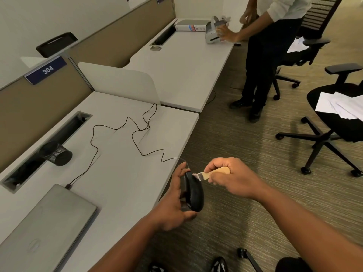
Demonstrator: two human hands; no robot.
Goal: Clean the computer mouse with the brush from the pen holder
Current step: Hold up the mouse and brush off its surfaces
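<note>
Holding the black computer mouse (193,191) off the tabletop (125,173) edge, my left hand (174,201) curls round it, and its underside is hidden against my palm. My right hand (225,178) grips the wooden brush (211,173); my fingers (214,163) cover most of the handle, and the pale bristles touch the mouse's front end. Its cable (117,127) loops away across the grey tabletop to a closed laptop (47,226), cut off at the frame's corner. Beyond my left hand stands the dark mesh pen holder (57,154), its contents too dim to tell. Right of my hands, carpet and office chairs (332,122).
</note>
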